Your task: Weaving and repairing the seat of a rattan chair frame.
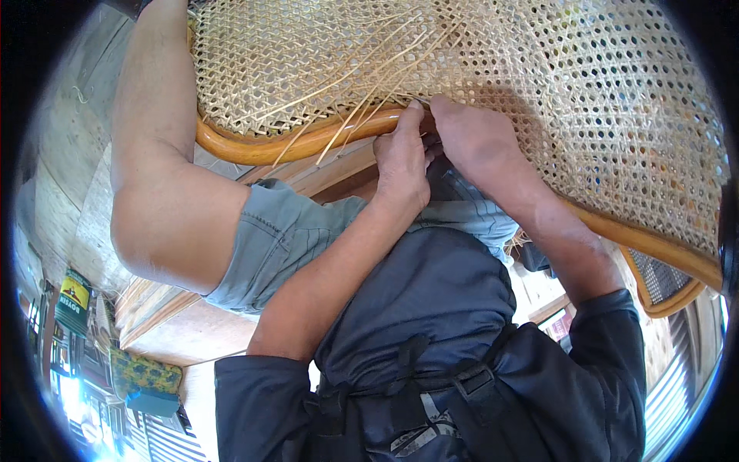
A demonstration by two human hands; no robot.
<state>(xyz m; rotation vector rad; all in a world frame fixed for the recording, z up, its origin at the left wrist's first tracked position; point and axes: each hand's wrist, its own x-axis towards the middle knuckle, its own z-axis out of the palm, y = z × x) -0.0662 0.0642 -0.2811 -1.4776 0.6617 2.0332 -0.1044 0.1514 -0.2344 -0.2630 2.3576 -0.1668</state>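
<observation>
A woven cane panel point(331, 58) with small open holes is set in a varnished curved wooden frame point(300, 138) in front of me. My left hand point(402, 158) is closed round the frame's near rail, thumb pressed on top where the weave meets the wood, fingers curled below. Right beside it, my right hand point(477, 138) is closed with its fingertips at the same edge; whatever they pinch is hidden. Several loose cane strands point(369, 92) lie fanned over the weave near the left hand, some hanging over the rail.
My bent bare leg point(165, 177) lies left of the frame. Wooden boards point(339, 173) show beneath the rail. Another cane-panelled frame point(670, 304) stands at the lower right. A green and yellow container point(73, 300) and a patterned yellowish item point(146, 373) are at the lower left.
</observation>
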